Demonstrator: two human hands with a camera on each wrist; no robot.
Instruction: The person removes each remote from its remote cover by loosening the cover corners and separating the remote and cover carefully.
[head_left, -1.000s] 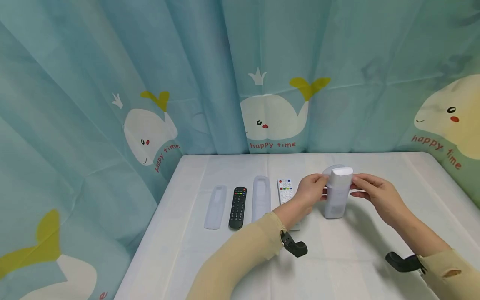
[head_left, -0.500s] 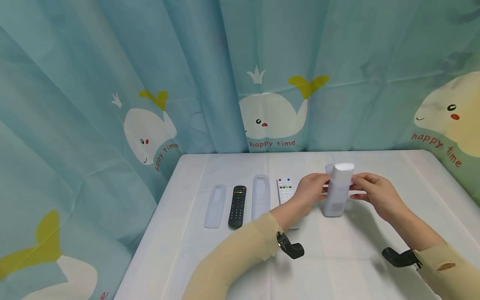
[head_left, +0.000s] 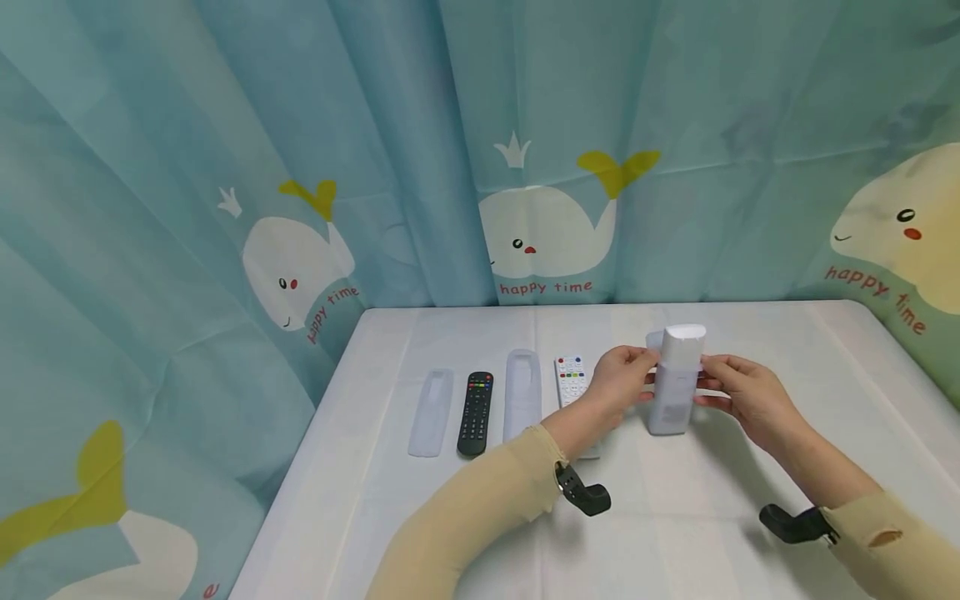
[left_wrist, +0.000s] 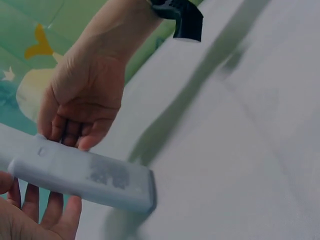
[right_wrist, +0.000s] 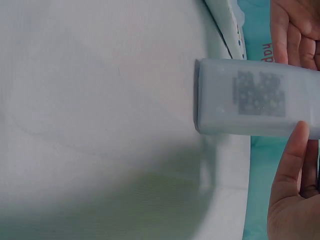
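Note:
A white remote control (head_left: 684,343) stands upright on its lower end toward the right of the table, its bare top poking out of a translucent cover (head_left: 673,400). Through the cover's lower part a dark patch shows in both wrist views. My left hand (head_left: 621,379) pinches the cover's left side near its upper edge, where a loose translucent flap (head_left: 654,340) sticks up behind the remote. On the opposite side my right hand (head_left: 753,396) pinches the edge between thumb and fingers. In the right wrist view the right thumb (right_wrist: 295,160) lies against the cover.
Left of the hands lie a flat translucent cover (head_left: 431,417), a black remote (head_left: 475,417), a second cover (head_left: 522,387) and another white remote (head_left: 572,379), partly hidden by the left arm. A whale-print curtain (head_left: 420,208) hangs behind the white table (head_left: 637,533).
My right hand has shifted slightly left and its fingers sit a bit lower along the cover. The upright remote and the left hand have stayed nearly in place.

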